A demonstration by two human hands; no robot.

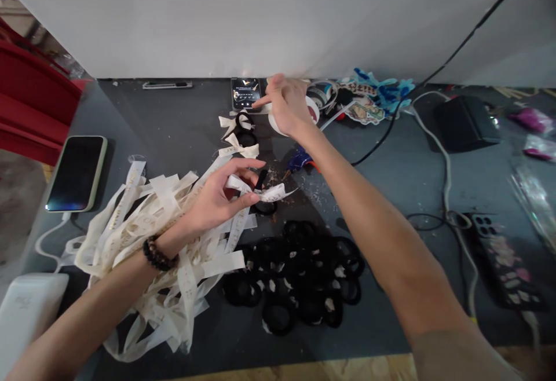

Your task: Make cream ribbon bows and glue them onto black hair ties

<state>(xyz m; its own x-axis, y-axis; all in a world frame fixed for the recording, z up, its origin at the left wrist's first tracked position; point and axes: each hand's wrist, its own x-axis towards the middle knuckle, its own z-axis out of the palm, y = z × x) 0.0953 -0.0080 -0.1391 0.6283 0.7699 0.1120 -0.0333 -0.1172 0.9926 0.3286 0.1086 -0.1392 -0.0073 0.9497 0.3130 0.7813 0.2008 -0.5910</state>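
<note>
My left hand (pixel 230 193) is closed on a black hair tie with a white printed ribbon bow (pixel 271 193), pinched between thumb and fingers. At the back, my right hand (pixel 286 103) reaches over a white roll (pixel 313 110) and partly hides it. One finger stretches out to the lower edge of a small lit phone (pixel 246 94); I cannot tell whether it touches. Nothing shows in that hand. Two finished-looking bow hair ties (pixel 240 145) lie between the phone and my left hand. Loose cream ribbon strips (pixel 174 242) lie under my left forearm, beside a heap of black hair ties (pixel 299 271).
A blue glue gun (pixel 299 160) lies right of my left hand. Another phone (pixel 77 173), a white power bank (pixel 30 311) and a cutter knife (pixel 167 85) are to the left. A black cable (pixel 469 36), a dark box (pixel 467 123) and a patterned phone case (pixel 506 259) are to the right.
</note>
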